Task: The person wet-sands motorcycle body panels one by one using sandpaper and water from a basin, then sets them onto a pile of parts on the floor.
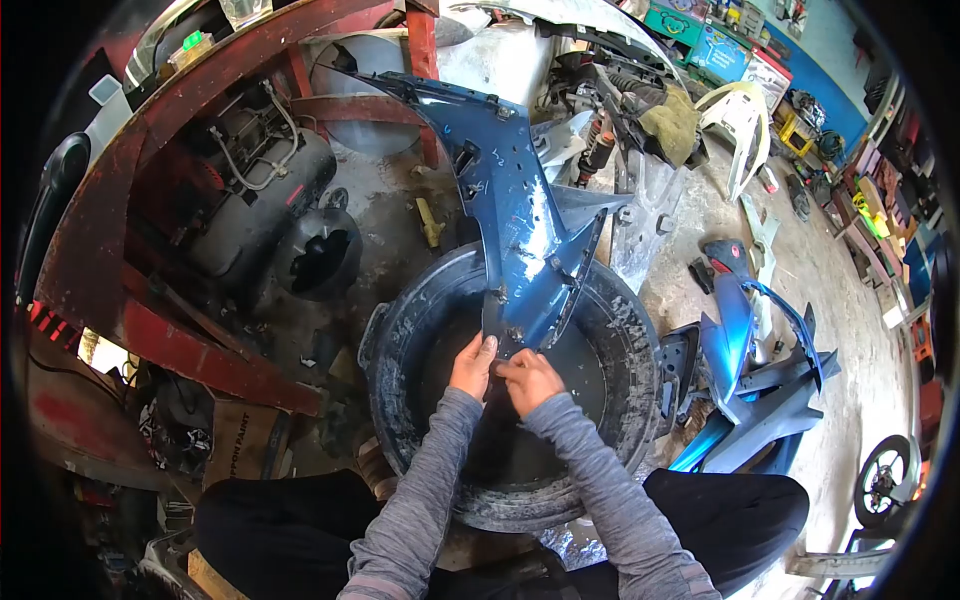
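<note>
Two hands, left (473, 366) and right (530, 381), pinch one big panel (525, 215) in their fingers; it is shiny dark blue, scratched; one black tub (510, 440) is under it.

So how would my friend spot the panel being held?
Start at the big black tub between the knees. Reaching over its far rim is a long, dark blue panel, its near end in the left hand. Brighter blue pieces lie off to the right; this one is held.

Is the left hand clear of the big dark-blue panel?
No, the left hand grips the lower end of the dark-blue panel, above the black tub.
</note>
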Available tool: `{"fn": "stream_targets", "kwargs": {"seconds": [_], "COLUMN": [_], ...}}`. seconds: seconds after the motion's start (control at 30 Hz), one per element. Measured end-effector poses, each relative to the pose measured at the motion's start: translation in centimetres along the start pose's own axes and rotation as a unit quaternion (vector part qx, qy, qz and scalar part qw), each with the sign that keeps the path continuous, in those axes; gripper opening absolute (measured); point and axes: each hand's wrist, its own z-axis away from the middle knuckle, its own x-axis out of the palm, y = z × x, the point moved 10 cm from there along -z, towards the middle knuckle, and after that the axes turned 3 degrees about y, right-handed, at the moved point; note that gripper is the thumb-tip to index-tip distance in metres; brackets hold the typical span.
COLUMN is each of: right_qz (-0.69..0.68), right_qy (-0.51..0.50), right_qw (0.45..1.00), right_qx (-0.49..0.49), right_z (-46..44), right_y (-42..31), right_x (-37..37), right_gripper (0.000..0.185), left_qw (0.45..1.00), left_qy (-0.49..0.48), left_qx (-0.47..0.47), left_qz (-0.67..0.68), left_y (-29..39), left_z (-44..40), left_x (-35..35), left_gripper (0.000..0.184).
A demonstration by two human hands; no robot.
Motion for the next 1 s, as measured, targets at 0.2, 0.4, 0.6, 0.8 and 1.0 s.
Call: {"fn": "stream_targets", "kwargs": {"seconds": [0.2, 0.4, 0.6, 0.8, 1.0], "right_qz": [0.126, -0.045, 0.076, 0.147, 0.055], "right_qy": [-0.034, 0.009, 0.021, 0.034, 0.015], "right_qw": [0.991, 0.994, 0.994, 0.988, 0.998], "right_qx": [0.015, 0.096, 0.072, 0.044, 0.011], "right_z": [-0.1, 2.7, 3.2, 3.0, 3.1], "right_y": [-0.8, -0.7, -1.1, -0.4, -1.4], "right_x": [0.2, 0.6, 0.0, 0.1, 1.2], "right_gripper": [0.019, 0.02, 0.02, 0.024, 0.019], "left_qw": [0.999, 0.996, 0.992, 0.99, 0.985], "left_qy": [0.016, 0.022, 0.042, 0.052, 0.07], "left_qx": [0.001, 0.02, 0.051, 0.037, 0.073], "left_qz": [-0.035, -0.085, -0.11, -0.123, -0.138], "left_y": [-1.0, -1.3, -1.7, -1.7, -1.4], "left_z": [-0.3, -0.6, -0.6, -0.8, -1.1], "left_x": [-1.0, -2.1, -1.8, -2.3, -2.6], "left_gripper": [0.028, 0.026, 0.028, 0.032, 0.04]}}
